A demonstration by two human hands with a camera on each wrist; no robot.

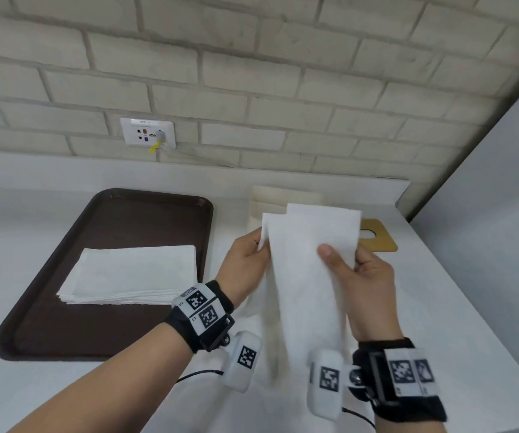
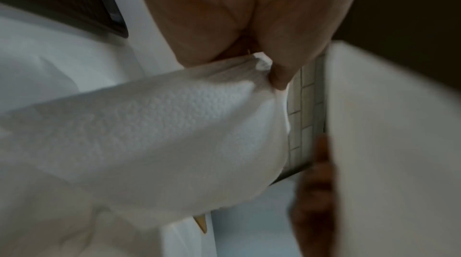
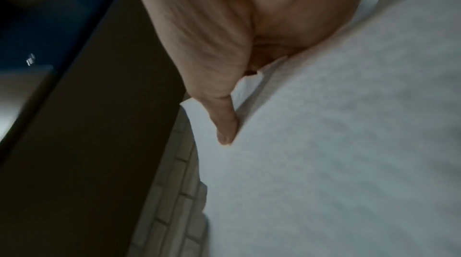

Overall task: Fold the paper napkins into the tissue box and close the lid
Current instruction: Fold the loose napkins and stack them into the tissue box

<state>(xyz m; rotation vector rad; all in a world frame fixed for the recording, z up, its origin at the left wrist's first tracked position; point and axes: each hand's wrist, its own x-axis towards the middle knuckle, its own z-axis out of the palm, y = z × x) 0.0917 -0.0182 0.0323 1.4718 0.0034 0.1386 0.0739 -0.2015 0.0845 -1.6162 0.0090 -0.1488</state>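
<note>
Hands meet over the right half of the white bench, both raised off it, wrists low and fingers pointing away from the person; the left hand (image 1: pixel 245 260) pinches the upper left edge of a paper napkin (image 1: pixel 305 276), and the right hand (image 1: pixel 361 276) grasps the upper right part of it, thumb laid flat across the near face and the other fingers hidden behind the sheet; the napkin is partly folded into a long strip, its long axis running from the far top edge down toward the person, its lower end hanging between the two wrists; behind it, toward the back edge of the bench, a cream tissue box (image 1: pixel 286 198) shows only in part, and a tan lid (image 1: pixel 377 237) with a slot lies flat just to the box's right, near the bench's right edge; on the left half of the bench a dark brown tray (image 1: pixel 48 323) carries a stack of flat napkins (image 1: pixel 133 273) in its middle; the left wrist view shows the embossed grain of the paper (image 2: pixel 174 133) and its edge bunched against a fingertip (image 2: pixel 279 75), which the head view does not; the right wrist view shows the thumb (image 3: pixel 224 123) pressed on the sheet, blurred.
</note>
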